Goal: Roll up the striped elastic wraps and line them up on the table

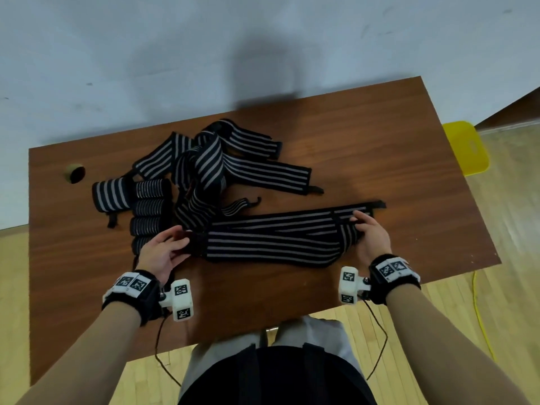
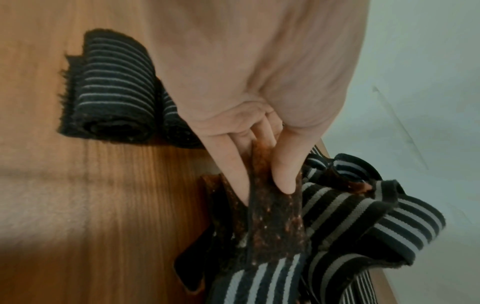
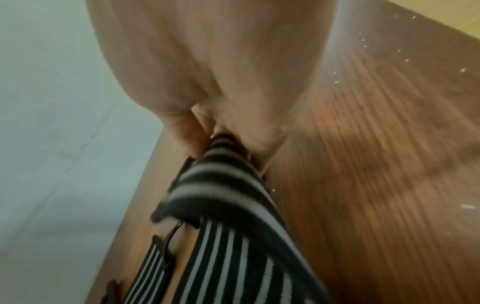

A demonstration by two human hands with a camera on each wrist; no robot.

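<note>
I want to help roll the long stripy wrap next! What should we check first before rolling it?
1. Left hand pinches the stretched wrap's fuzzy black end: ok.
2. Right hand grips the other end: ok.
3. Wrap lies flat, no folds: not ok, it doubles back near the right hand.
4. Clear of the unrolled pile: cannot tell, they seem to overlap at the left.
5. Finished rolls sit in a line: ok.
6. Bare table in front for rolling: ok.

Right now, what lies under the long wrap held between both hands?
Under the stretched wrap only the wooden table shows around it; the part directly beneath is covered.
</note>
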